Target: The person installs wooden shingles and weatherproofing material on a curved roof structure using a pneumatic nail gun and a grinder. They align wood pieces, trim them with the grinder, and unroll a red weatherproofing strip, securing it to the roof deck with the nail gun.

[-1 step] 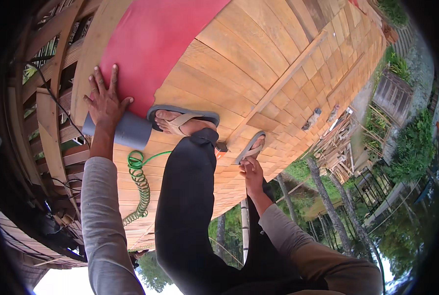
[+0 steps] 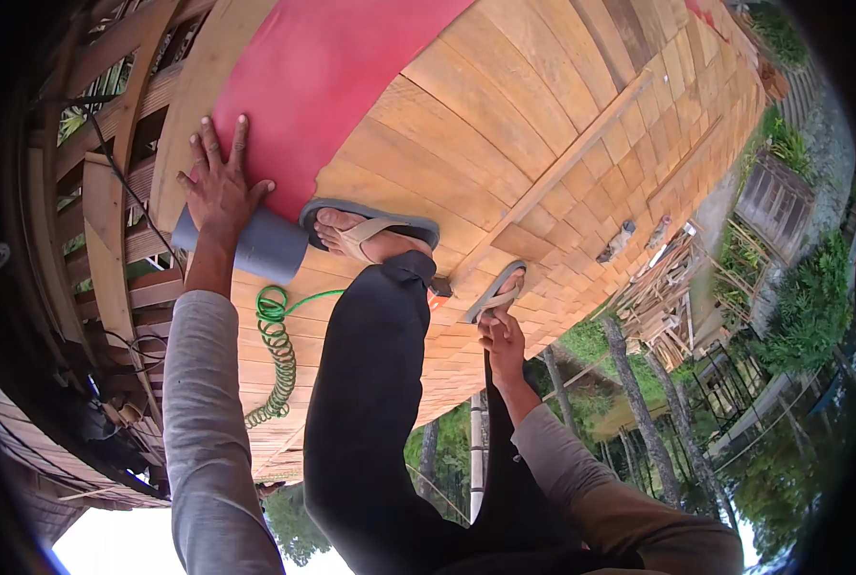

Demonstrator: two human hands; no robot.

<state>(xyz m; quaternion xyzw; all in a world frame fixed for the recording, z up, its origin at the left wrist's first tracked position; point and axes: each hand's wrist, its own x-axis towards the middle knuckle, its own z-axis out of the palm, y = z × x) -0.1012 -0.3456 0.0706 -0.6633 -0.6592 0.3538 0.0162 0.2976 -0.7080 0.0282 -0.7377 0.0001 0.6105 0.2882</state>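
Observation:
My left hand lies flat with its fingers spread on a red sheet, at its near left corner. Just below the palm is a grey roll, which meets the near end of the red sheet. Beside the roll my left foot rests in a sandal on the wooden shingles. My right hand is low, close to the sandal on my right foot. Its fingers are curled together, and whatever may be in them is hidden.
A coiled green hose lies on the shingles near my left knee. An open wooden frame with a black cable borders the left side. A wooden batten crosses the sloping roof. Far below on the right are a timber pile and trees.
The whole view has shifted slightly to the right. My left hand stays flat on the red sheet, and my right hand remains curled near the sandal.

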